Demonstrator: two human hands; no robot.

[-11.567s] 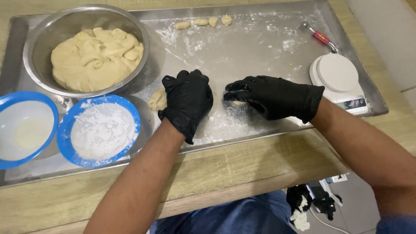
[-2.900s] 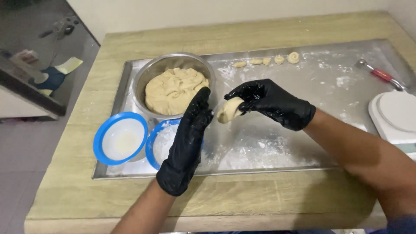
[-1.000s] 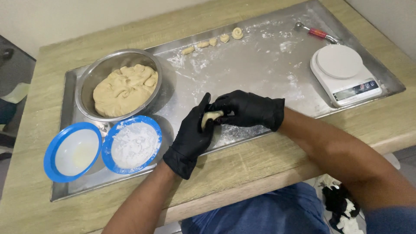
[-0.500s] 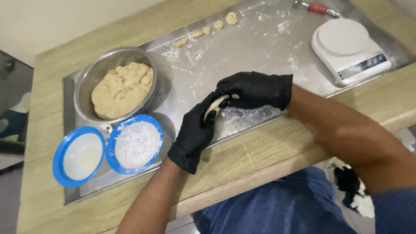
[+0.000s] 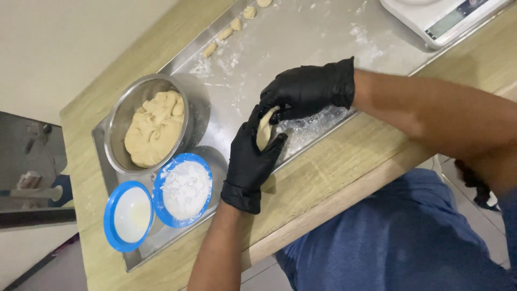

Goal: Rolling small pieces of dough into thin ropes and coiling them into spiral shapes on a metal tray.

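Nearest to the camera, the left hand (image 5: pixel 250 159) in a black glove lies palm up over the front edge of the steel tray (image 5: pixel 312 48), and the dough piece (image 5: pixel 264 129) rests in its grip — the fingers are curled loosely around the lower half. The right hand (image 5: pixel 307 89), also in a black glove, comes from above and pinches the upper end of the dough piece with its fingertips pressed together on it. The dough piece is pale beige, smooth, longer than wide, a little flattened; its long axis runs nearly up and down in the view, the top end leaning slightly right toward the right hand.

To the left, on the tray, stand a blue bowl of white flour (image 5: pixel 183 189) and a second blue bowl (image 5: pixel 128 215) with a pale content. Behind them is a metal bowl (image 5: pixel 121 116) full of dough. Farther away — on the floured tray surface — a row of small dough pieces (image 5: pixel 222 35) lies, and a white kitchen scale (image 5: pixel 436 19) is at the far right. The tray sits on a wooden tabletop (image 5: pixel 323 178).
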